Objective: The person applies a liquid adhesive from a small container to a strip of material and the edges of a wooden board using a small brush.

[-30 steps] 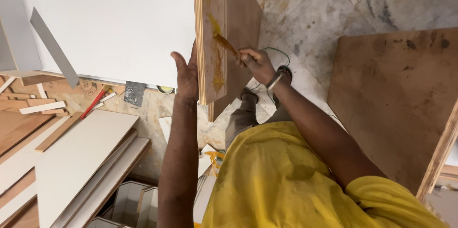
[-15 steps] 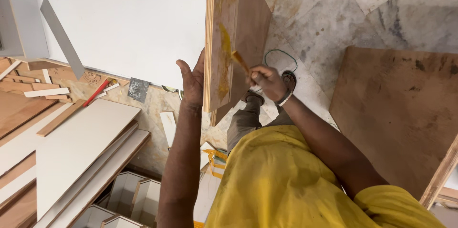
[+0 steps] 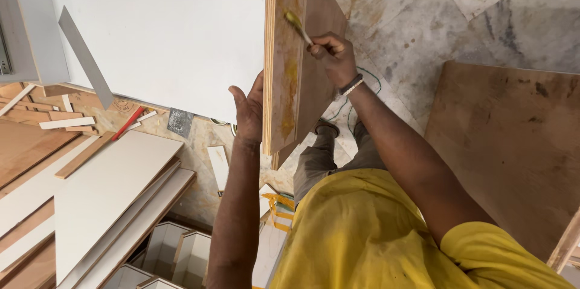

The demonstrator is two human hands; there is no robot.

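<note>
A brown plywood board (image 3: 317, 35) stands on edge in front of me, its face streaked with yellow glue. My left hand (image 3: 249, 112) presses flat against the board's near edge and steadies it. My right hand (image 3: 331, 56) is closed around a small brush (image 3: 297, 26), whose yellow-coated tip touches the board's face near the top. A dark band sits on my right wrist. My yellow shirt fills the lower right of the head view.
A large white laminate sheet (image 3: 163, 29) lies left of the board. White and wooden panels (image 3: 103, 198) and offcuts are stacked at lower left. Another plywood sheet (image 3: 513, 144) lies on the marble floor (image 3: 435, 17) at right.
My right hand has moved the brush up the board's face, spreading more yellow glue. My left hand has stayed on the board's edge while the view shifted slightly.
</note>
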